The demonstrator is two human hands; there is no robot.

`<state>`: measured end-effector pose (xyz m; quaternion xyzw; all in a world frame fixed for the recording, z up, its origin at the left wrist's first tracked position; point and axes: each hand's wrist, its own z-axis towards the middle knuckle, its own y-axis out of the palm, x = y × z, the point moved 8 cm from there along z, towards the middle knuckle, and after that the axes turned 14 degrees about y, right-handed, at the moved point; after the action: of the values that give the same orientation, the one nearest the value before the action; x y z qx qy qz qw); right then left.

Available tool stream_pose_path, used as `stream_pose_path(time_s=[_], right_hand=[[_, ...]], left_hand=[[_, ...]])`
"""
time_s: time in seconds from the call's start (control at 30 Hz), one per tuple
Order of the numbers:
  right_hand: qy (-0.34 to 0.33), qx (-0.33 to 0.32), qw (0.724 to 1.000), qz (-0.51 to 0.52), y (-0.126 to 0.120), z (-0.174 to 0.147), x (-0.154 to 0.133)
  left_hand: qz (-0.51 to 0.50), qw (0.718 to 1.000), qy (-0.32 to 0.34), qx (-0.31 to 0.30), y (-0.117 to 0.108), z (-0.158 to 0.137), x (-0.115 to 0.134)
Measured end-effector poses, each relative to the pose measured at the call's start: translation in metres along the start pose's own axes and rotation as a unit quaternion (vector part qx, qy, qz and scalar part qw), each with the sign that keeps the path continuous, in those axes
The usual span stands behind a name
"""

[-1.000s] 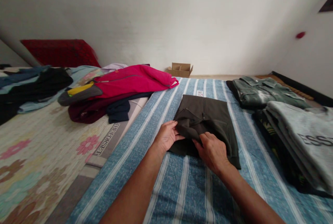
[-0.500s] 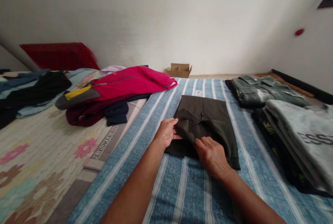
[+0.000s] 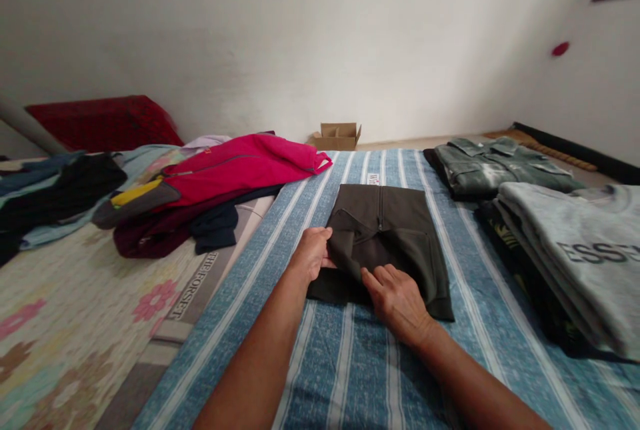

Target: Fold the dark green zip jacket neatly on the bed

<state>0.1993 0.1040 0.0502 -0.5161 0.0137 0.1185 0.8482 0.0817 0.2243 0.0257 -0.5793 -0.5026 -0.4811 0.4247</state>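
Left hand: we are seeing the left hand [image 3: 313, 253] pinching the raised left edge of the dark olive zip-front jacket [image 3: 405, 207].
Right hand: we are seeing the right hand [image 3: 397, 300] gripping the jacket's lifted lower edge, fingers curling.
Olive jacket: lying folded on the blue striped sheet [image 3: 235, 337], front layer bulging up.
Left pile: we are noting a pink jacket [image 3: 245, 163] lying over maroon and navy clothes.
Right stacks: gray sweatshirt [image 3: 590, 223] topping one, folded green jacket [image 3: 500, 167] topping another.
Wall: open cardboard box [image 3: 337, 142] sitting near it.
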Motion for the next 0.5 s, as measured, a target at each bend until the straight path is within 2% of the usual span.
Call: stream_pose_path(time_s=[0.17, 0.3, 0.4, 0.5], right_hand=[[0.003, -0.010, 1.000, 0.002, 0.001, 0.000, 0.000], [0.012, -0.012, 1.000, 0.012, -0.001, 0.002, 0.002], [0.022, -0.021, 0.999, 0.018, -0.001, 0.004, 0.003], [0.024, -0.032, 0.999, 0.016, 0.000, 0.005, 0.003]], left_hand=[[0.097, 0.994, 0.019, -0.042, 0.004, -0.003, 0.025], [0.096, 0.992, 0.005, -0.075, 0.005, -0.003, 0.027], [0.035, 0.997, -0.010, -0.065, 0.002, -0.003, 0.020], [-0.002, 1.000, -0.002, -0.014, -0.003, -0.002, 0.016]])
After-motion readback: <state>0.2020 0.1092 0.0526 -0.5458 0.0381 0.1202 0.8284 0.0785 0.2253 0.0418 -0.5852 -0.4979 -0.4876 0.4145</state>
